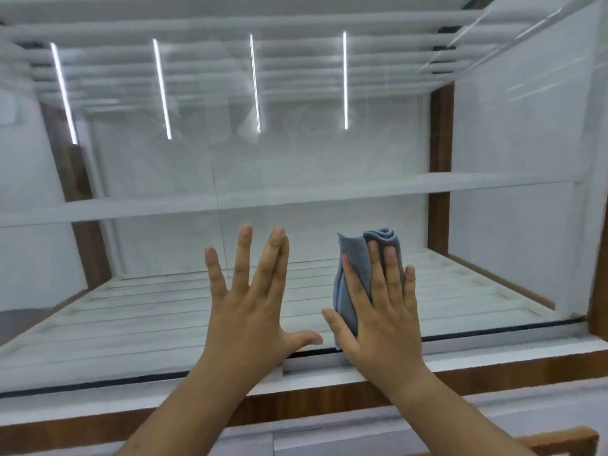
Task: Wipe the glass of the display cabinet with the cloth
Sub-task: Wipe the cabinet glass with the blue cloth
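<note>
The display cabinet's front glass (329, 153) fills most of the head view, reflecting ceiling light strips. My right hand (378, 311) lies flat against the lower part of the glass and presses a folded blue-grey cloth (353, 258) onto it. The cloth sticks out above and to the left of the fingers. My left hand (253, 301) rests just to the left, palm on the glass, fingers spread, holding nothing. A thin vertical seam (218, 212) in the glass runs near the left hand's little finger.
Behind the glass are a white shelf (329, 192) and a white slatted floor (131, 311). Brown wooden posts (441, 166) frame the cabinet at the right and left. A white ledge with wooden trim (493, 370) runs along the bottom in front.
</note>
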`<control>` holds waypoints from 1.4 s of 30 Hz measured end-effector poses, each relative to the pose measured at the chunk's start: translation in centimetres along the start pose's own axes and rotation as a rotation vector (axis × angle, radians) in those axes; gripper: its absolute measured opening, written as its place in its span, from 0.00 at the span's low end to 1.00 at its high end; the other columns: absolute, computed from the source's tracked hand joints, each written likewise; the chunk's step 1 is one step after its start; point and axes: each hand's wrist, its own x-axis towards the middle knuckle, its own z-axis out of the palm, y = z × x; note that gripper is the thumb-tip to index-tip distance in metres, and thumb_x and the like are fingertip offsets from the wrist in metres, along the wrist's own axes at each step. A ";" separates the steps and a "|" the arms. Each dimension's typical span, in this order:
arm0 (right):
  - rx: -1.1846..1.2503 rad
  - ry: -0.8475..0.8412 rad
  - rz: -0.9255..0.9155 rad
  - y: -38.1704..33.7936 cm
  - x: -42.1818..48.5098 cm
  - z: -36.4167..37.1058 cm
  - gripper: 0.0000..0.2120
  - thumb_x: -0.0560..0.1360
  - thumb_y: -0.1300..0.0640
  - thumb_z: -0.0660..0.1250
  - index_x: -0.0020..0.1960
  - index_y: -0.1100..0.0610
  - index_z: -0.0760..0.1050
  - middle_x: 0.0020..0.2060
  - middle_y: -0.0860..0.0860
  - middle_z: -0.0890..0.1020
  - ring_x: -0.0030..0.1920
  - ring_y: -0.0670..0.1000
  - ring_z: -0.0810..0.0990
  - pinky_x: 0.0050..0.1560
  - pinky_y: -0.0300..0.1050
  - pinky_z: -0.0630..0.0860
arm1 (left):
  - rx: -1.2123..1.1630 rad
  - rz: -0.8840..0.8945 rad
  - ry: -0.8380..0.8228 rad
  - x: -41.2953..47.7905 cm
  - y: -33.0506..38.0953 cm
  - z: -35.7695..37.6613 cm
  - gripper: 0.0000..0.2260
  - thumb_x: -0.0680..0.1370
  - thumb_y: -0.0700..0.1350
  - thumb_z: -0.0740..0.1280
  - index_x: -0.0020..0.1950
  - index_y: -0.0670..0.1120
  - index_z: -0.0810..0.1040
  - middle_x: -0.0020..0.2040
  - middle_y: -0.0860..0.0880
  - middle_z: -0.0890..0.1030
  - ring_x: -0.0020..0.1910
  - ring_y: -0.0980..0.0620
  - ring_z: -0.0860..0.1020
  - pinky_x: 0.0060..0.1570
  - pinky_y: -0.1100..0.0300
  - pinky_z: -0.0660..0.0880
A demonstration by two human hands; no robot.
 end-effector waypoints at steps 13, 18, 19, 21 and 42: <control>0.105 -0.250 0.134 -1.2 3.6 -11.8 0.39 0.90 0.31 0.46 0.93 0.54 0.54 0.93 0.56 0.50 0.92 0.59 0.51 0.87 0.63 0.51 | -0.053 -0.099 -0.334 0.6 2.1 -7.9 0.74 0.59 0.88 0.71 0.91 0.39 0.65 0.93 0.42 0.63 0.91 0.28 0.63 0.79 0.18 0.66; 0.100 -0.273 0.124 -3.7 10.0 -22.1 0.38 0.89 0.29 0.45 0.92 0.49 0.51 0.90 0.58 0.62 0.89 0.59 0.58 0.86 0.55 0.50 | -0.115 -0.140 -0.811 4.4 1.5 -19.0 0.57 0.75 0.84 0.59 0.95 0.51 0.55 0.96 0.47 0.51 0.95 0.37 0.53 0.88 0.30 0.48; 0.098 -0.281 0.122 -4.2 11.4 -24.1 0.38 0.89 0.29 0.45 0.92 0.48 0.52 0.88 0.58 0.65 0.88 0.58 0.60 0.85 0.54 0.49 | -0.129 -0.171 -0.905 5.0 0.8 -21.2 0.52 0.77 0.81 0.61 0.94 0.52 0.57 0.94 0.48 0.57 0.93 0.40 0.59 0.87 0.35 0.54; 0.109 -0.330 0.129 -5.6 14.1 -28.2 0.38 0.89 0.28 0.44 0.93 0.46 0.54 0.88 0.57 0.65 0.87 0.58 0.61 0.85 0.53 0.49 | -0.158 -0.212 -0.933 5.6 -1.5 -25.8 0.43 0.79 0.79 0.63 0.86 0.53 0.70 0.84 0.48 0.73 0.82 0.42 0.74 0.77 0.42 0.68; 0.387 -0.586 0.183 -20.4 33.2 -43.9 0.42 0.85 0.28 0.45 0.93 0.43 0.43 0.90 0.44 0.32 0.92 0.50 0.35 0.92 0.58 0.48 | -0.017 -0.354 -0.869 13.0 -22.6 -54.8 0.30 0.86 0.69 0.66 0.73 0.46 0.83 0.68 0.47 0.87 0.68 0.43 0.85 0.69 0.46 0.83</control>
